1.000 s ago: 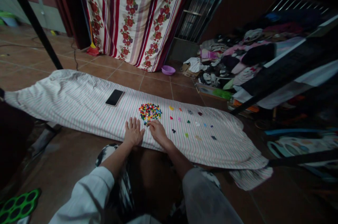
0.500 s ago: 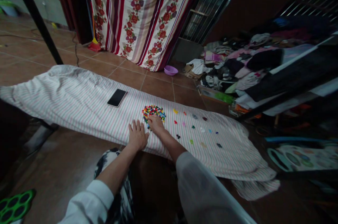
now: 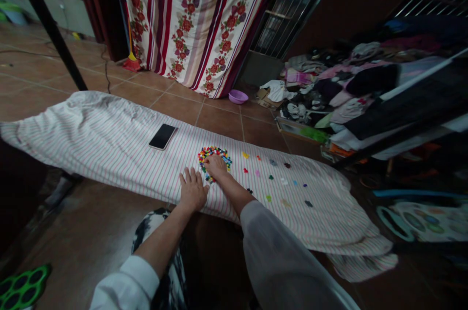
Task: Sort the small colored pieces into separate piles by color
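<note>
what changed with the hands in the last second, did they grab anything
The right hand moved forward from the near edge of the heap of small coloured pieces onto it, fingers resting on top; any grasp can't be seen. The left hand stayed flat on the striped cloth. The phone stayed put.

We see matt, softly creased cloth in the striped sheet (image 3: 109, 125), small glossy plastic pieces (image 3: 215, 160) heaped on it, a phone's smooth shiny glass (image 3: 163, 136), glazed brown floor tiles (image 3: 219, 122), a smooth plastic basin (image 3: 238, 97) and thin shiny metal window bars (image 3: 292, 8)
</note>
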Demonstrator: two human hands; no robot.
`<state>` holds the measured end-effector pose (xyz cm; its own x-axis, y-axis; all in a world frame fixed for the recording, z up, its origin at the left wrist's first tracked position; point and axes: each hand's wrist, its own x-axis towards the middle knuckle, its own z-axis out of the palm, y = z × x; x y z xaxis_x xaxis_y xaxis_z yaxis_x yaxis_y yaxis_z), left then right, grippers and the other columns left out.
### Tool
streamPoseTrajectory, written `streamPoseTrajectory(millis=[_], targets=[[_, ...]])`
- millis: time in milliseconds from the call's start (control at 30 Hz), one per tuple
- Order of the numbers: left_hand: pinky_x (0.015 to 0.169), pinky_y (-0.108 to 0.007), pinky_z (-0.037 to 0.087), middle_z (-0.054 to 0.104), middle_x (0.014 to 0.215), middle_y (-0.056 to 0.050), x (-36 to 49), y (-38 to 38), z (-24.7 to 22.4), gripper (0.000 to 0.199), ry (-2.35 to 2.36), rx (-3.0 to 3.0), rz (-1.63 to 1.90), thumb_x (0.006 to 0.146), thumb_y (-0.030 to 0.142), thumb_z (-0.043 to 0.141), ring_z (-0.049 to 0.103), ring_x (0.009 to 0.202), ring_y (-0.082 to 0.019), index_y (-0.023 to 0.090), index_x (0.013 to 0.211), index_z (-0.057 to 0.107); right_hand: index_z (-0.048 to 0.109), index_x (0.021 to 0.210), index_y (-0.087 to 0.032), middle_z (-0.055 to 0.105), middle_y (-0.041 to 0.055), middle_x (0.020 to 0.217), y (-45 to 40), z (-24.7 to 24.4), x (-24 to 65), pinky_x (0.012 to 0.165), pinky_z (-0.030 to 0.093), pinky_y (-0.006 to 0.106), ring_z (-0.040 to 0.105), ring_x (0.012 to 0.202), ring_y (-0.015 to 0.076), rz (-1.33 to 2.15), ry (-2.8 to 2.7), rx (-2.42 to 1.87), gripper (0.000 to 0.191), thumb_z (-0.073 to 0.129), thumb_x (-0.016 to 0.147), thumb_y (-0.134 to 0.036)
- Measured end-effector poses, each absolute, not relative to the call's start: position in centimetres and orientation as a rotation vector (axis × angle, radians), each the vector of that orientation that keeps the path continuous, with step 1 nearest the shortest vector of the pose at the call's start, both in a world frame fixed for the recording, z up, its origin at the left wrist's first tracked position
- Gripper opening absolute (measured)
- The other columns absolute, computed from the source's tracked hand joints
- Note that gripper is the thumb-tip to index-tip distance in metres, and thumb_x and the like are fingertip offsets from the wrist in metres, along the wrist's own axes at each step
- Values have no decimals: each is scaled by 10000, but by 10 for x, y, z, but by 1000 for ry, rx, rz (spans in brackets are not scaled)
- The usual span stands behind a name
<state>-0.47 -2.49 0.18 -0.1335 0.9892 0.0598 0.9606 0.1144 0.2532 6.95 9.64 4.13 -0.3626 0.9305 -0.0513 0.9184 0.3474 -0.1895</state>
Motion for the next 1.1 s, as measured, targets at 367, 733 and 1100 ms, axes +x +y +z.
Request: streamPoseTrajectory(millis=[367,733,1100], targets=[[1101,-656,216,361,1493,-274,-3,-24,1,634,2271,1983,376,918,453,364,266,1411,-449,48,1396,465,726,883,-209,696,81,996,103,32,69,827,447,271,617,952,187,293,-2484,-1639,146,596,818,-205],[1112,-642,222,377,1495,-252,-3,-25,2,629,2296,1990,328,925,450,366,256,1416,-448,48,1400,456,656,856,-210,693,-10,791,95,3,99,733,518,259,642,737,134,857,-1938,-1395,185,548,721,-145],[1121,-616,230,382,1491,-253,-2,-31,-2,615,2337,2069,317,940,434,355,267,1419,-427,43,1406,448,654,886,-193,708,24,873,77,7,133,777,535,293,669,788,153,1043,-1703,-1357,190,554,725,-215]])
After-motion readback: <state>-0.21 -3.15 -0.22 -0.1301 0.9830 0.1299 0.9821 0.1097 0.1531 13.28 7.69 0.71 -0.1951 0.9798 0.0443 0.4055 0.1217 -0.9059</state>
